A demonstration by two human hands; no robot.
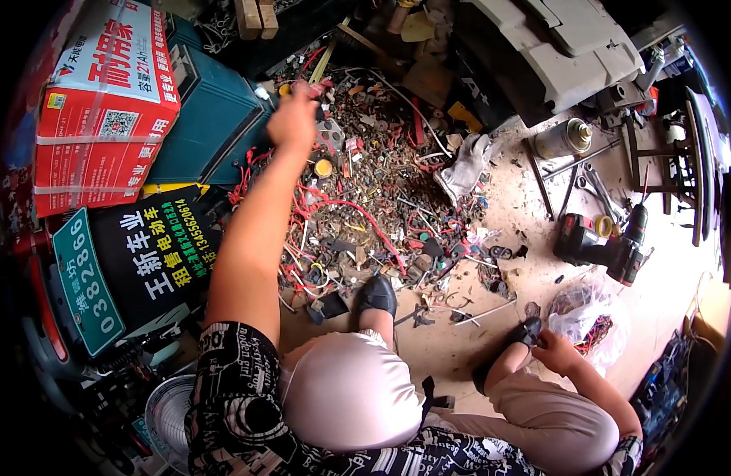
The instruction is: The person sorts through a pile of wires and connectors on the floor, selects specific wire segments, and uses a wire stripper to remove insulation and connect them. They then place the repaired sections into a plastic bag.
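My left hand [292,119] reaches far out over a heap of mixed scrap [373,182], beside the teal box [214,111]. Its fingers are bent together at the heap's far left edge, next to reddish scraps; what they hold, if anything, is hidden. A small round yellow piece [323,168] lies in the heap below that hand. Low at the right, my right hand [557,354] hangs by my dark shoe [527,330] with its fingers curled in. It is close to a clear plastic bag [611,325] of colourful wires; I cannot make out anything in its grip.
A red and white carton [103,103] stands at the left above a scooter's green plate [88,282]. A grey glove [464,168] lies at the heap's right edge. Beyond it are a spray can [562,139], wrenches [595,190] and a cordless drill [607,240] on the floor.
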